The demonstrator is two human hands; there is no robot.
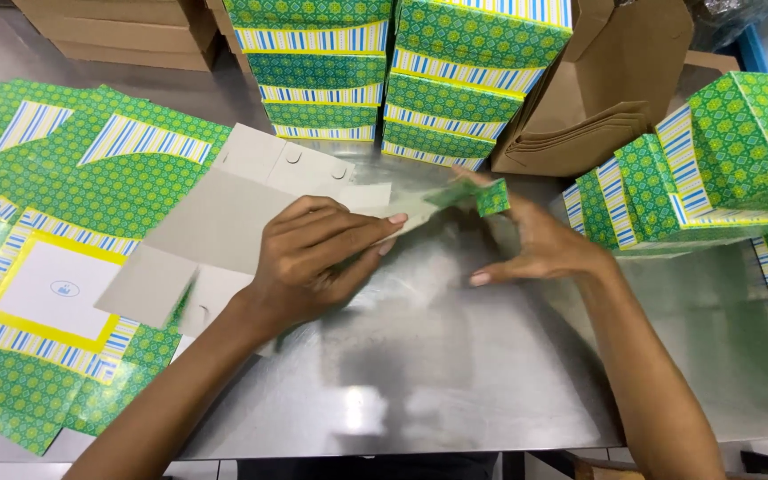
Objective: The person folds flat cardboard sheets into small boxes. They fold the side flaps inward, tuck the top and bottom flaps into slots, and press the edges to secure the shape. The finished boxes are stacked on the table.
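A flat cardboard box blank [224, 213] lies grey side up on the steel table [437, 356]. My left hand [313, 258] presses down on its middle with fingers spread. One end flap [491, 197], green-patterned on its outer face, is bent upward. My right hand [535, 244] pinches that flap between thumb and fingers.
A pile of unfolded green patterned blanks [55, 204] covers the table's left. Two stacks of folded green boxes [393, 71] stand at the back, brown cartons [597, 98] beside them. More folded boxes [713, 169] sit at the right. Brown boxes [117, 31] are at the back left.
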